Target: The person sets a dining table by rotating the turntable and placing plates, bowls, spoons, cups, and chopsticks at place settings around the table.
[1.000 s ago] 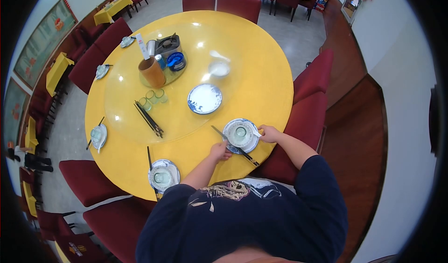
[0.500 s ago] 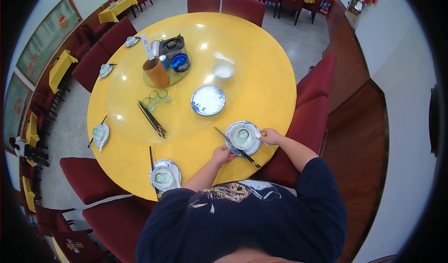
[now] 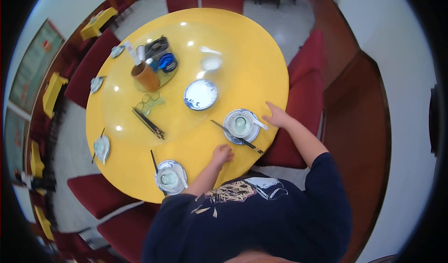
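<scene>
Just in front of me a blue-and-white plate [image 3: 254, 138] carries a bowl [image 3: 228, 123] with a small green-tinted glass [image 3: 240, 122] inside. A white spoon [image 3: 260, 124] leans on the right side, its handle reaching past the plate's rim. Dark chopsticks [image 3: 250, 145] lie slanted across the near left of the plate. My left hand [image 3: 222, 154] hovers left of the plate, empty, with loosely bent fingers. To the right of the spoon, my right hand [image 3: 276, 116] is apart from it, empty, fingers stretched out.
Another place setting [image 3: 170, 166] sits to my left. Stacked plates [image 3: 200, 95], loose chopsticks [image 3: 148, 124], glasses [image 3: 151, 99] and a brown holder [image 3: 145, 77] stand on the glass turntable [image 3: 179, 123]. Red chairs [image 3: 303, 99] surround the yellow table [image 3: 261, 53].
Both hands have come away from the plate: the right rises off to the right, the left draws back. The spoon now shows at the bowl's right. My view has shifted slightly.
</scene>
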The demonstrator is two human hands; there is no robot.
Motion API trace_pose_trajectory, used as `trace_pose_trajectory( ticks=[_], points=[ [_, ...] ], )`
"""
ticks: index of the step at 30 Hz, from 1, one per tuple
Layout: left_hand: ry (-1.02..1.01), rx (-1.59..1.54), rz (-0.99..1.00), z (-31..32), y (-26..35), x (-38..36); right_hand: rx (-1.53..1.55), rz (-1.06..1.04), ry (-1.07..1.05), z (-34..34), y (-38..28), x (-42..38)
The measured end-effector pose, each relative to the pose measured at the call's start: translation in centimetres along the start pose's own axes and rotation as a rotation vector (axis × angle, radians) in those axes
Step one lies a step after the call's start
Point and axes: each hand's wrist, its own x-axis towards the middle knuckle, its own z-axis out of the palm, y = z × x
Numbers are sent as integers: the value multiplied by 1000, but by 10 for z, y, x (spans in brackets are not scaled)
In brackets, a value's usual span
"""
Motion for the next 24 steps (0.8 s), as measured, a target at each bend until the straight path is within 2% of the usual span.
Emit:
trace_pose_trajectory(
  ticks=[1,4,6,8,9,11,13,16,17,18,19,20,21,22,24],
  points=[
    [-62,21,-5,-5,-4,-14,107,-28,106,-15,-2,-12],
    [-283,146,-45,-14,-18,-46,813,-122,424,-33,22,-55],
    [-408,247,-110,-14,-50,-64,946,-25,612,-67,11,-113],
    [-473,392,-138,-14,-79,-70,1065,188,770,-62,46,-152],
    [-492,553,-3,-14,-96,-70,1136,282,843,-55,66,-168],
    [-477,558,-26,-6,-112,-73,1232,519,773,-30,107,-195],
    [-433,513,-5,9,-130,-62,1266,731,601,7,150,-220],
    [-338,922,143,50,-113,-68,1229,944,358,69,213,-257],
    [-361,1029,129,58,-125,-58,1171,995,282,89,234,-271],
    [-391,1117,147,69,-134,-52,1127,959,170,119,269,-287],
    [-421,1204,172,83,-143,-47,930,953,61,132,282,-303],
    [-450,1288,206,106,-150,-41,717,967,11,132,279,-318],
    [-469,1396,177,129,-160,-41,349,811,-130,130,283,-333],
    [-483,1504,154,160,-164,-37,294,809,-266,136,291,-346],
    [-590,1486,118,212,-172,-34,263,663,-431,135,315,-367]
  ],
)
